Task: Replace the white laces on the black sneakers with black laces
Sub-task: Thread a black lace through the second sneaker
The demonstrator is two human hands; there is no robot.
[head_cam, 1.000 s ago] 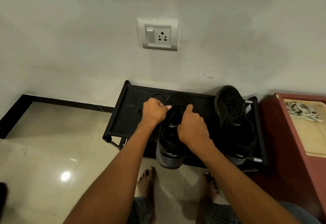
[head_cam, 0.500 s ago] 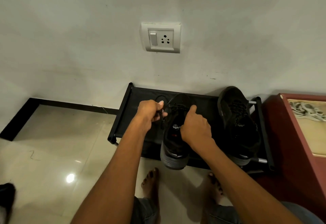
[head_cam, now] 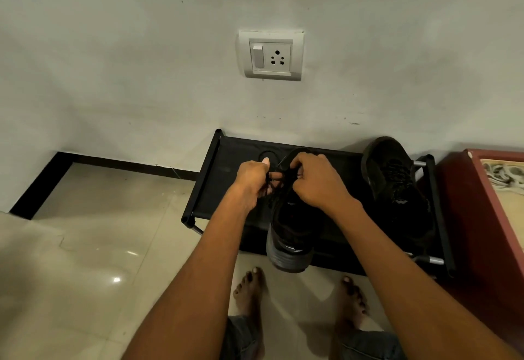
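Where the rack [head_cam: 226, 186] sits low against the wall in the middle of the frame, I see both hands meeting over the near sneaker [head_cam: 295, 226], which stands on the rack with its toe hanging over the front edge toward the bottom of the frame. My left hand [head_cam: 253, 179] has its fingers curled around a black lace [head_cam: 273, 175] at the shoe's collar, thumb raised. My right hand [head_cam: 317, 181] is curled too, pinching the same lace just beside the left. The second sneaker [head_cam: 397, 189] rests on the rack at the right, apart from the hands, laced in black. At the far right edge, white laces [head_cam: 502, 174] lie in a tray on a red cabinet [head_cam: 465, 218]. A socket [head_cam: 271, 55] is on the wall above.
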